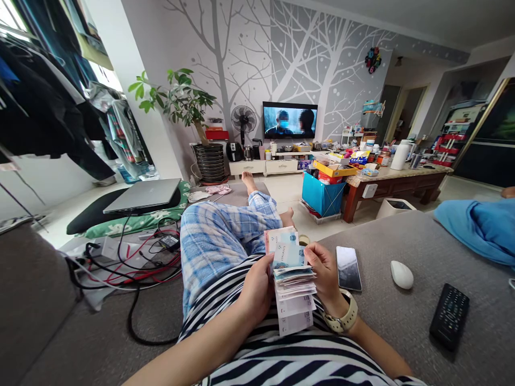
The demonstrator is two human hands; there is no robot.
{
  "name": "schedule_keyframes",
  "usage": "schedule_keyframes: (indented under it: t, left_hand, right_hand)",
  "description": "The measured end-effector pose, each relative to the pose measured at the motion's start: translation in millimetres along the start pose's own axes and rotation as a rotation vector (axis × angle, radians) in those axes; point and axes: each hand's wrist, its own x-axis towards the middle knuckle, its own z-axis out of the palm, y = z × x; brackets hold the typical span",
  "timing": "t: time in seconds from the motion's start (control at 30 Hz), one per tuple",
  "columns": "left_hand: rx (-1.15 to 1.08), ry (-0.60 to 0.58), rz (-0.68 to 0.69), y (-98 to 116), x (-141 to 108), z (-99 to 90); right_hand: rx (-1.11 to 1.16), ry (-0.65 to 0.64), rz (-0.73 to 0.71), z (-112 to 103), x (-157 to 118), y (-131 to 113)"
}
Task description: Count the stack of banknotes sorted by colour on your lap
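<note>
A fanned stack of banknotes hangs over my striped shirt, between my two hands. My left hand grips its left edge, thumb on top. With thumb and bent fingers, my right hand pinches the upper right corner of a bluish note; a pale watch strap is on that wrist. Pinkish and blue notes stick up at the top, and pale purplish ones trail below. On the sofa to the right of my right hand lies a phone.
A white mouse and a black remote lie on the sofa at right. Tangled cables and a laptop are at left. Beyond stand a cluttered table, a blue box and a television.
</note>
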Motion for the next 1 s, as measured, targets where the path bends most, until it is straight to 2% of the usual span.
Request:
schedule_keyframes:
  t: [0.7,1.0]
  left_hand:
    - [-0.017,0.038,-0.015,1.2,-2.7,3.3]
    - [0.009,0.012,0.010,1.5,-2.9,2.3]
  right_hand:
    - [0.007,-0.028,-0.015,-1.9,-3.9,1.3]
    - [0.028,-0.028,-0.017,-1.8,-3.9,0.3]
